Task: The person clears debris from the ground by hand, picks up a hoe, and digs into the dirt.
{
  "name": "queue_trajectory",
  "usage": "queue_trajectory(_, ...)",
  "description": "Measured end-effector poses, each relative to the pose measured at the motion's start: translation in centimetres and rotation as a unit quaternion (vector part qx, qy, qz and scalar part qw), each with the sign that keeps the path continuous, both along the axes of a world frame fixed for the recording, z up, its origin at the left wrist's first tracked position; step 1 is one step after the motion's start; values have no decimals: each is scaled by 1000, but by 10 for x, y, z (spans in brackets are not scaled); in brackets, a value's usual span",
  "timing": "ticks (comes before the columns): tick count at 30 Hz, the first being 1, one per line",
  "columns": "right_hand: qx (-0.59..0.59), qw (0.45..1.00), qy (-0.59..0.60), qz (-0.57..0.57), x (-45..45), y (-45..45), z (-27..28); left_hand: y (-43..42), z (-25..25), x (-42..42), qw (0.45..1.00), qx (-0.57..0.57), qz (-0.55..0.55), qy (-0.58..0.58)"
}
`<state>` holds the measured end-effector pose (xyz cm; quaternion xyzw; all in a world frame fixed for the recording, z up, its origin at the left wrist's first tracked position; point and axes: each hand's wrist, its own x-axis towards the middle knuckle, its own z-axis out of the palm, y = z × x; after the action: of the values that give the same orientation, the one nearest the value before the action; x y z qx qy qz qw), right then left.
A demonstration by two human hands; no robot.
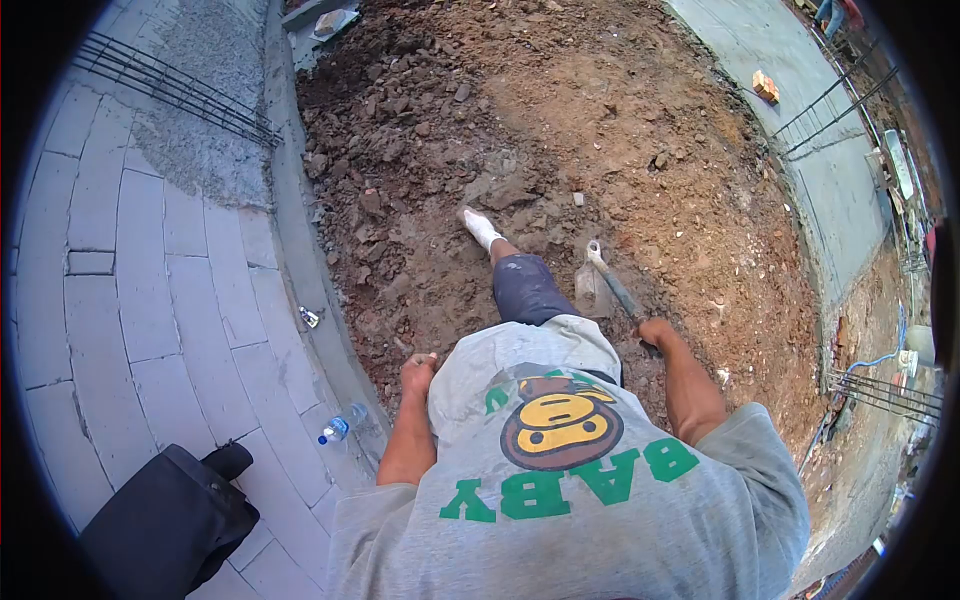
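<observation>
My right hand point(655, 334) is closed round the handle of a hoe point(620, 288). The hoe's handle slants up and left to a metal eye, and its flat grey blade point(590, 291) rests on or just above the soil. Beside the hem of my grey shirt point(470, 365), my left hand point(419, 374) has curled fingers; whether anything is inside them is hidden. One leg in dark shorts reaches forward, its foot in a muddy white sock or boot point(482, 228) on the dirt.
Loose brown soil point(640, 150) with clods spreads ahead. On the left, a concrete ledge point(300, 235) borders a pale block wall point(160, 300). A plastic bottle point(343, 424) and a black bag point(170, 520) lie there. Steel bars point(180, 90) jut out. Brick pieces point(765, 86) sit right.
</observation>
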<state>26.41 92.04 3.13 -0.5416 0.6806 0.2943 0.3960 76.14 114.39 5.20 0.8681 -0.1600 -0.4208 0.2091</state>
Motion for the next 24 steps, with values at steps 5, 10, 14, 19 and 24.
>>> queue_trajectory(5,32,998,-8,-62,2,-4,10,34,-6,20,996,74,54,5)
queue_trajectory(10,88,996,5,-33,-44,-4,25,31,-47,34,994,-9,105,12)
queue_trajectory(14,169,977,32,-123,-60,3,57,16,-6,7,984,-34,161,70)
queue_trajectory(19,189,971,108,-102,-74,24,49,0,0,-24,987,3,107,121)
queue_trajectory(24,89,981,69,-155,-62,59,71,-21,2,-13,999,41,-18,20)
